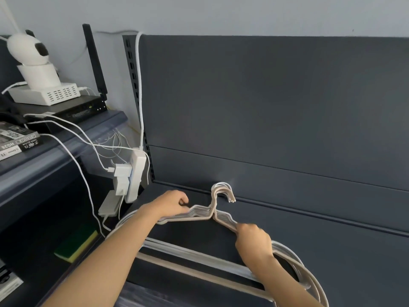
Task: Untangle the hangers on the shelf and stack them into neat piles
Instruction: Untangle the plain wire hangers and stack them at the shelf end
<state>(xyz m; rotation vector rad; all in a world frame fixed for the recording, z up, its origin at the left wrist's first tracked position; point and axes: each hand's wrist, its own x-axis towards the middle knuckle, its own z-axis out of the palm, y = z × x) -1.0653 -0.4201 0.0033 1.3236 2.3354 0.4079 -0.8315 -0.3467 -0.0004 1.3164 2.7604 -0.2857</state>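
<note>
Stack of white hangers [203, 214] lies on the dark shelf [332, 251], around 6 o'clock. Left hand [174, 204] curls tight round its left shoulder, right hand [252, 240] round the right.

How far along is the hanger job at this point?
Done: the hangers lie nested in one pile, hooks lined up. In hand: the left hand and right hand grip its two shoulders on the shelf. Left: probably only letting go; no tangled hangers show elsewhere.

The right hand [253, 240] is blurred; the hangers [200, 213] run off the bottom edge.
</note>
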